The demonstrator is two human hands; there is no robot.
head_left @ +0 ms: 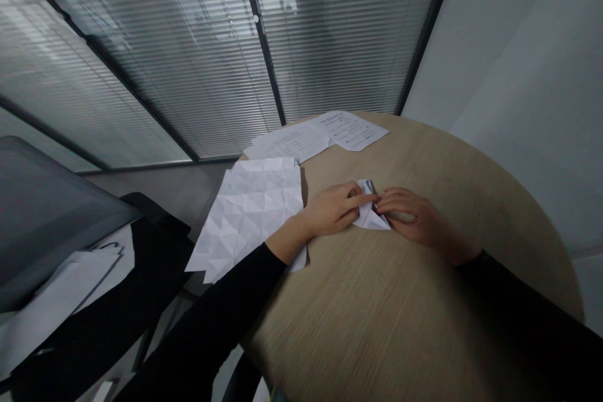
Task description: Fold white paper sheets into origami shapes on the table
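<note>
A small piece of folded white paper (366, 218) lies on the wooden table, with a pointed corner toward the lower right. My left hand (332, 208) is on its left side, index finger stretched across the top and the other fingers curled at its edge. From the right, my right hand (414, 217) holds the paper's edge with fingertips and thumb close together. The fingers of both hands meet over the middle of the fold, so part of it is hidden. Beside my left wrist lie creased white sheets (249, 210) with a pattern of triangular folds.
Printed sheets (348, 130) lie at the far edge of the round table (377, 314), by the glass wall with blinds (330, 44). At the left, a chair (51, 213) holds white papers (70, 282) on its dark seat. A white wall (527, 75) rises at the right.
</note>
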